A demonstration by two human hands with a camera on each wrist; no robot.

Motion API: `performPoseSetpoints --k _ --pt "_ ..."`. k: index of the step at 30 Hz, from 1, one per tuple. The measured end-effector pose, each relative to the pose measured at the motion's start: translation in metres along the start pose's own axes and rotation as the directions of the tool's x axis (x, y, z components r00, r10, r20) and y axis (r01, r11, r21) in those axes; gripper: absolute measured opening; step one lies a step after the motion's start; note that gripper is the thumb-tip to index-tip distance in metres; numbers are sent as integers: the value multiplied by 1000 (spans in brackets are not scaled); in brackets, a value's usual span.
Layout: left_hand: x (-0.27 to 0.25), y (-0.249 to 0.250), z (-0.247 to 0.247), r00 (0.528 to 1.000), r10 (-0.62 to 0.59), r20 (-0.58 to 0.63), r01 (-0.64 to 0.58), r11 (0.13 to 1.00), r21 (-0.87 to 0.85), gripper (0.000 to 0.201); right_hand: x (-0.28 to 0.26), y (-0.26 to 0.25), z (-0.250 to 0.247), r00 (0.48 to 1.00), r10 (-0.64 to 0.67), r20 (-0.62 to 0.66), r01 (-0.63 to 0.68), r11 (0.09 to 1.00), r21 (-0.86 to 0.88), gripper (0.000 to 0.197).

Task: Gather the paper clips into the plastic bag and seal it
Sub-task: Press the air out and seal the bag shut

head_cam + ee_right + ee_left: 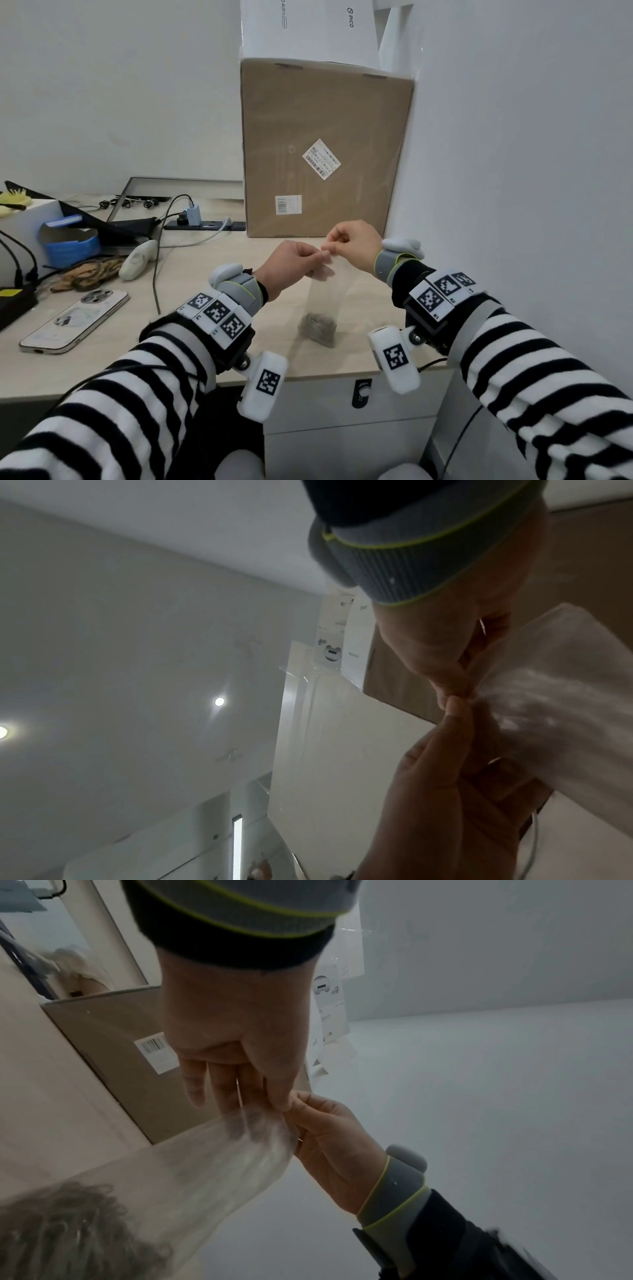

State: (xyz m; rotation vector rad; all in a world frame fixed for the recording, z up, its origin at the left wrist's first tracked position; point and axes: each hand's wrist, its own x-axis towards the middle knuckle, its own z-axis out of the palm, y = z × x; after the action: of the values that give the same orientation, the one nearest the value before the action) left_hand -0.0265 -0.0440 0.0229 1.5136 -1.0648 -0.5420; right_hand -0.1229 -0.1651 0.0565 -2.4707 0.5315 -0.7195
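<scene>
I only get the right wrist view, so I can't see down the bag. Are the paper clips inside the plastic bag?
Observer: Yes, the paper clips sit heaped at the bottom of the plastic bag, on the head view.
Operator: Is the bag resting on anything?
Observer: Its bottom sits on the desk, near the front edge.
Operator: What stands behind it?
Observer: A cardboard box against the wall, beyond the left hand and right hand, both pinching the bag's top.
</scene>
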Motion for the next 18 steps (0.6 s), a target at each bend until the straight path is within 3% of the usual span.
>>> performPoseSetpoints --k 6,12,16,18 --pt "2 0 3 998 15 -55 -19 998 -67 14 1 1 1 998 -36 -43 40 995 89 13" --pt "-3 3 7 999 -32 -16 31 998 -56 13 6 3 2 980 93 -174 -15 914 407 24" --pt "-5 1 4 996 -37 -80 28 993 -111 12 4 1 -9 998 52 -48 -34 947 319 10" --pt "-5 2 3 996 -33 -80 22 991 -130 12 -1 3 -9 997 40 68 -53 976 213 21"
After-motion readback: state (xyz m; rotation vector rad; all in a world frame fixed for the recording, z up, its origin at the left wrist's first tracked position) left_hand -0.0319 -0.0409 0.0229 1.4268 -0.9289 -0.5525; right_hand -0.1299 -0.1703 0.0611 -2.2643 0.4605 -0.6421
